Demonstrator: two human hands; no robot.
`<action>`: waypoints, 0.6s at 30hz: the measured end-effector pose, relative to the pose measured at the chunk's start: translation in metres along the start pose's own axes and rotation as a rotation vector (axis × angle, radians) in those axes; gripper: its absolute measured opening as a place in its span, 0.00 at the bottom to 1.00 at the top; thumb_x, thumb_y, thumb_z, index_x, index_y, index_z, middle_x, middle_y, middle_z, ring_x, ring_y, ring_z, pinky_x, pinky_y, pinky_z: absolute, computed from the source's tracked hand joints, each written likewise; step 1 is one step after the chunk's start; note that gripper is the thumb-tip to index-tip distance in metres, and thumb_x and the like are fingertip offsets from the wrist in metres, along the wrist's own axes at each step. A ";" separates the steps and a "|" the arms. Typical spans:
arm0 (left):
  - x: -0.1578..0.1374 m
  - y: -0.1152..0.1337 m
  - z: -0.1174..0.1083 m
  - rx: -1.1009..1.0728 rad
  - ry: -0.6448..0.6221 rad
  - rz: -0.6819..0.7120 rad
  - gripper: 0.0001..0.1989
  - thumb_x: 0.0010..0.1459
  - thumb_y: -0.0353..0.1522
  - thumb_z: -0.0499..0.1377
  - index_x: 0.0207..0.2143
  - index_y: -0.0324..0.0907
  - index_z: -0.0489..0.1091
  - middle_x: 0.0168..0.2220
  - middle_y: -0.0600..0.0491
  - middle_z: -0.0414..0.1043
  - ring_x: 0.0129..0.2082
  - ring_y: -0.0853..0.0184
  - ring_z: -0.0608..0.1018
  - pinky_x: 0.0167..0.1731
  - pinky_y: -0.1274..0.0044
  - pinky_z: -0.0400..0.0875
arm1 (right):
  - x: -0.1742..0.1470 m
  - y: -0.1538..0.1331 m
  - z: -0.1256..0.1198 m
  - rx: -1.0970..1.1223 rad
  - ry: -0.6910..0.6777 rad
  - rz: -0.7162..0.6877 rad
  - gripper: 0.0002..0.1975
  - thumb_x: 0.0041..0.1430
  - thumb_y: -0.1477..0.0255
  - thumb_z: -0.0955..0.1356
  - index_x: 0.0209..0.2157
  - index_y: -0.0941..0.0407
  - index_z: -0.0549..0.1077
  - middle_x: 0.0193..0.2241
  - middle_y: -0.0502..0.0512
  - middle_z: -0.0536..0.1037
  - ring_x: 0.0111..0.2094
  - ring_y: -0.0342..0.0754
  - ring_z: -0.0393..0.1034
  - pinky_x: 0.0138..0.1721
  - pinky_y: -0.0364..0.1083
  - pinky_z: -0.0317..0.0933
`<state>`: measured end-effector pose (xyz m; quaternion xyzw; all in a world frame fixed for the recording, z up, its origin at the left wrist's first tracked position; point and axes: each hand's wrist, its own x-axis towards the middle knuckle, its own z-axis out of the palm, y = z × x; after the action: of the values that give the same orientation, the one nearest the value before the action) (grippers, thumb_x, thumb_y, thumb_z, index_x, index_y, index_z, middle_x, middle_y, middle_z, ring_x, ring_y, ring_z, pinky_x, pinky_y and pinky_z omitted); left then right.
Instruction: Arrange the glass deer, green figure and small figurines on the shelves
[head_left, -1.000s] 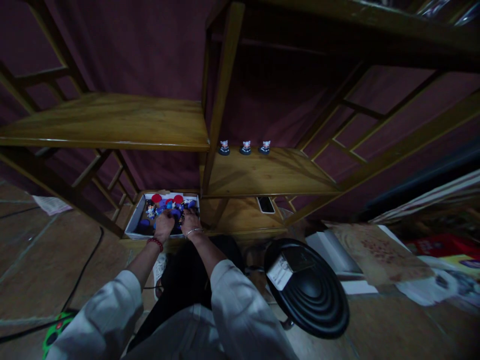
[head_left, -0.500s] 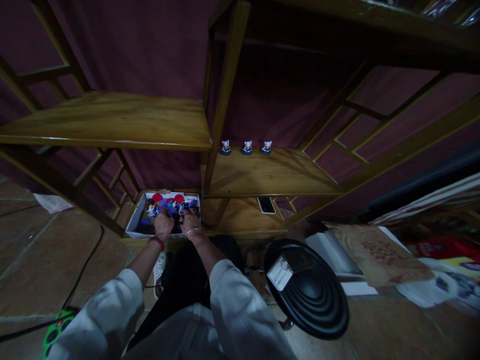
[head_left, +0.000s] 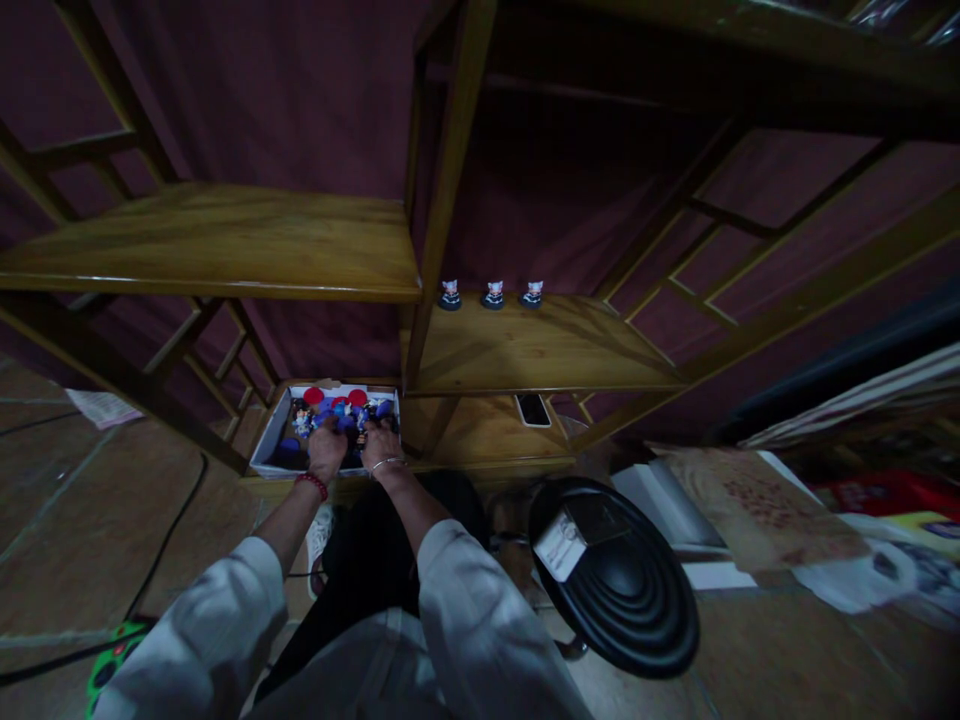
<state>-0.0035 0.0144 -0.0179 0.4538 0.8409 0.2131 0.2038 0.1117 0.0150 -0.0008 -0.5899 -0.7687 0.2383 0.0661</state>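
Observation:
A white open box (head_left: 268, 452) on the lowest left shelf holds small figurines (head_left: 303, 420), red discs (head_left: 313, 396) and blue-purple pieces. My left hand (head_left: 328, 448), with a red bead bracelet at the wrist, reaches into the box with its fingers curled closed. What those fingers grip is too dark and small to name. Beside it my right hand (head_left: 382, 447), wearing a silver bracelet, is closed at a small dark figurine (head_left: 362, 438), which shows partly at its fingertips. The two hands are close together over the box's front part.
Three small figurines (head_left: 493, 295) stand in a row on the middle wooden shelf (head_left: 540, 345). A phone (head_left: 533, 410) lies on the lower shelf. At my right is a black round stool (head_left: 637, 590) bearing a small box (head_left: 560, 546). Cardboard (head_left: 757, 510) and plastic bags lie farther right.
Both hands remain in the box at nearly the same spot, with only slight finger movement. The figurines on the shelf have not moved.

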 end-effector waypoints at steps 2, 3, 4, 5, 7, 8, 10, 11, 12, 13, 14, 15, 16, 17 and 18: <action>-0.001 0.001 -0.001 0.006 -0.038 0.007 0.20 0.52 0.26 0.51 0.49 0.38 0.66 0.43 0.46 0.73 0.45 0.62 0.73 0.44 0.77 0.65 | -0.001 0.000 -0.001 -0.001 -0.012 -0.014 0.22 0.50 0.80 0.62 0.49 0.57 0.65 0.48 0.62 0.68 0.44 0.49 0.68 0.43 0.44 0.60; -0.002 0.002 -0.002 0.008 -0.051 0.011 0.20 0.52 0.26 0.50 0.49 0.38 0.65 0.44 0.46 0.73 0.46 0.62 0.73 0.44 0.77 0.65 | -0.001 0.000 -0.001 0.001 -0.018 -0.024 0.22 0.50 0.81 0.62 0.49 0.58 0.65 0.47 0.62 0.69 0.44 0.49 0.68 0.43 0.43 0.59; -0.003 0.003 -0.003 0.008 -0.054 0.014 0.20 0.52 0.26 0.50 0.49 0.38 0.66 0.44 0.46 0.73 0.46 0.62 0.73 0.44 0.77 0.65 | -0.001 0.000 -0.001 0.004 -0.022 -0.034 0.22 0.51 0.81 0.62 0.49 0.58 0.65 0.46 0.61 0.69 0.45 0.49 0.67 0.44 0.43 0.59; -0.004 0.004 -0.004 0.006 -0.055 0.016 0.20 0.53 0.26 0.51 0.49 0.39 0.66 0.44 0.46 0.73 0.46 0.63 0.73 0.44 0.77 0.65 | 0.000 0.000 -0.001 0.006 -0.025 -0.042 0.21 0.51 0.81 0.61 0.49 0.59 0.65 0.45 0.61 0.70 0.46 0.48 0.66 0.45 0.43 0.58; -0.006 0.006 -0.006 0.005 -0.057 0.023 0.19 0.53 0.26 0.51 0.48 0.40 0.67 0.43 0.47 0.73 0.45 0.63 0.73 0.43 0.78 0.65 | 0.001 0.001 -0.001 0.012 -0.026 -0.045 0.21 0.51 0.81 0.62 0.49 0.59 0.65 0.45 0.61 0.70 0.48 0.48 0.65 0.46 0.42 0.57; -0.007 0.006 -0.007 0.006 -0.059 0.023 0.18 0.53 0.26 0.51 0.47 0.40 0.67 0.43 0.47 0.73 0.45 0.63 0.74 0.43 0.78 0.65 | 0.002 0.001 -0.001 0.016 -0.026 -0.042 0.22 0.50 0.81 0.62 0.49 0.59 0.65 0.46 0.61 0.70 0.48 0.48 0.65 0.46 0.42 0.57; -0.008 0.007 -0.008 0.010 -0.064 0.024 0.17 0.53 0.27 0.51 0.46 0.40 0.68 0.43 0.47 0.74 0.44 0.63 0.74 0.43 0.78 0.65 | 0.003 0.002 -0.001 0.024 -0.024 -0.029 0.22 0.50 0.80 0.63 0.49 0.59 0.65 0.46 0.61 0.70 0.47 0.48 0.65 0.46 0.42 0.57; -0.008 0.007 -0.008 0.011 -0.065 0.028 0.17 0.53 0.28 0.51 0.45 0.39 0.69 0.43 0.47 0.74 0.44 0.63 0.74 0.43 0.78 0.65 | 0.003 0.002 -0.001 0.029 -0.020 -0.023 0.22 0.50 0.80 0.63 0.49 0.59 0.65 0.46 0.61 0.70 0.47 0.48 0.65 0.46 0.42 0.57; -0.008 0.007 -0.007 0.010 -0.064 0.032 0.16 0.53 0.28 0.51 0.45 0.39 0.69 0.43 0.47 0.73 0.44 0.63 0.74 0.43 0.78 0.65 | 0.003 0.002 -0.001 0.035 -0.012 -0.021 0.22 0.50 0.80 0.63 0.49 0.59 0.65 0.46 0.61 0.70 0.47 0.48 0.66 0.46 0.42 0.57; -0.007 0.006 -0.007 0.008 -0.064 0.037 0.16 0.53 0.28 0.51 0.45 0.39 0.69 0.43 0.47 0.73 0.44 0.63 0.74 0.43 0.78 0.65 | 0.003 0.002 0.000 0.042 -0.003 -0.020 0.22 0.50 0.80 0.63 0.49 0.59 0.65 0.45 0.61 0.70 0.47 0.48 0.66 0.46 0.43 0.58; -0.007 0.006 -0.006 0.006 -0.064 0.042 0.16 0.53 0.28 0.51 0.44 0.40 0.69 0.43 0.47 0.73 0.44 0.63 0.74 0.43 0.78 0.65 | 0.004 0.002 0.000 0.050 0.009 -0.021 0.22 0.50 0.81 0.63 0.49 0.59 0.65 0.45 0.61 0.71 0.47 0.48 0.65 0.47 0.42 0.57; -0.006 0.006 -0.006 0.004 -0.065 0.048 0.16 0.53 0.28 0.50 0.44 0.40 0.69 0.43 0.48 0.74 0.44 0.63 0.74 0.43 0.78 0.65 | 0.004 0.002 0.000 0.057 0.021 -0.023 0.22 0.50 0.81 0.63 0.49 0.59 0.66 0.45 0.61 0.71 0.47 0.48 0.65 0.47 0.42 0.57; -0.006 0.005 -0.005 0.002 -0.067 0.055 0.16 0.53 0.28 0.50 0.44 0.40 0.70 0.42 0.48 0.74 0.44 0.63 0.74 0.43 0.78 0.65 | 0.004 0.002 0.000 0.065 0.035 -0.021 0.22 0.49 0.81 0.63 0.49 0.59 0.66 0.44 0.60 0.71 0.47 0.48 0.65 0.47 0.42 0.57; -0.005 0.005 -0.005 0.002 -0.070 0.059 0.16 0.54 0.29 0.50 0.44 0.40 0.70 0.42 0.48 0.74 0.43 0.63 0.74 0.42 0.77 0.65 | 0.005 0.003 0.001 0.072 0.048 -0.016 0.22 0.49 0.81 0.63 0.48 0.59 0.66 0.44 0.60 0.71 0.48 0.48 0.65 0.48 0.42 0.57; -0.005 0.004 -0.005 0.003 -0.073 0.062 0.16 0.54 0.29 0.50 0.44 0.40 0.70 0.42 0.48 0.74 0.43 0.63 0.74 0.42 0.77 0.65 | 0.007 0.003 0.002 0.079 0.061 -0.007 0.22 0.49 0.81 0.63 0.48 0.59 0.66 0.44 0.60 0.72 0.47 0.48 0.65 0.47 0.42 0.57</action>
<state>-0.0005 0.0114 -0.0110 0.4875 0.8187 0.2015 0.2269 0.1119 0.0215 -0.0051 -0.5912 -0.7582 0.2503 0.1138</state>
